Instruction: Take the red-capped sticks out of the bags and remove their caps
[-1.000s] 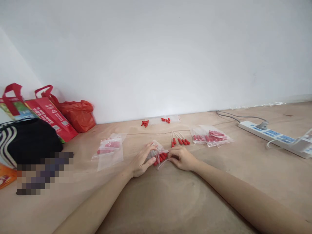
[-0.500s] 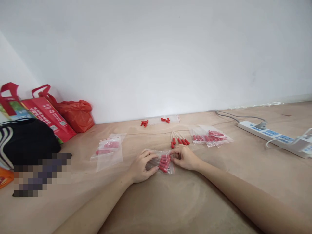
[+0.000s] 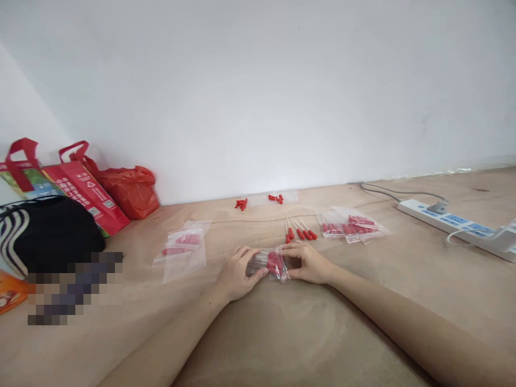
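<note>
A clear zip bag of droppers with red rubber bulbs lies between my hands near the table's middle. My left hand is closed around the bag's left side, where the clear stems run, thumb in front and fingers behind. My right hand pinches the bag's right end beside the bundled red bulbs. Just beyond my right hand, several loose droppers rest with their bulbs toward me.
Flat bags with red bulbs lie to the right, and more zip bags to the left. Small red caps sit near the wall. A power strip with cables is at right; a red plastic bag and a black bag stand at left.
My hands have squeezed the bag narrower, and the red bulbs inside are now bunched more tightly. My left hand has moved slightly right. The whole view has shifted a little.
</note>
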Tool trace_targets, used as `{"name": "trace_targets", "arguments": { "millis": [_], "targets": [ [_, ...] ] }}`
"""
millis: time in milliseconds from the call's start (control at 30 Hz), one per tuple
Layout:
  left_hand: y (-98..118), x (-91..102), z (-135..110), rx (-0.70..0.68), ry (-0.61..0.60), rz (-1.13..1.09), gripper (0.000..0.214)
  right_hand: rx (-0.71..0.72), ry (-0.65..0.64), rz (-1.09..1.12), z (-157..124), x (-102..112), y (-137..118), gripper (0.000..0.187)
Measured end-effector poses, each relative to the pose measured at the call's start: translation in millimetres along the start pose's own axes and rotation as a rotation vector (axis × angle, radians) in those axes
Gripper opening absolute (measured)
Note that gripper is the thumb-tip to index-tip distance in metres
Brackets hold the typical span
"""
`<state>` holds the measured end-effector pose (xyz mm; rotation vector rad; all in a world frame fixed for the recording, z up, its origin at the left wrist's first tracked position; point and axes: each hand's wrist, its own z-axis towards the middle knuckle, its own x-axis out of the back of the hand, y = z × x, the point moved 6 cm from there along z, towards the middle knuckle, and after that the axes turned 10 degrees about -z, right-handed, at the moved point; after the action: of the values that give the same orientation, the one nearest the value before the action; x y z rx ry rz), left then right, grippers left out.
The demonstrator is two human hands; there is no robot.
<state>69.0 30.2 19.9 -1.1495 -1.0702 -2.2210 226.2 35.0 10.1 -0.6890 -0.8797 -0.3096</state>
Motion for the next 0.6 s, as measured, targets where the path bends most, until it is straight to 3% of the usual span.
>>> {"name": "trace_targets", "arguments": {
  "millis": [233,367,600],
  "targets": [
    [-0.1,-0.8,1.9,0.012,-0.022,-0.036,0.032,-0.117,0.021,0.041,2.8,-1.2,-0.1,0.041],
    [-1.9,-1.6,1.6,0.004,-0.027,-0.068,0.028,-0.089,0.016,0.056,1.8,-4.8,-5.2,0.027],
    [-3.7,-2.3,1.8,-0.001,-0.033,-0.082,0.023,0.029,0.057,-0.024,-0.2,-0.2,-14.4,0.025]
  ]
}}
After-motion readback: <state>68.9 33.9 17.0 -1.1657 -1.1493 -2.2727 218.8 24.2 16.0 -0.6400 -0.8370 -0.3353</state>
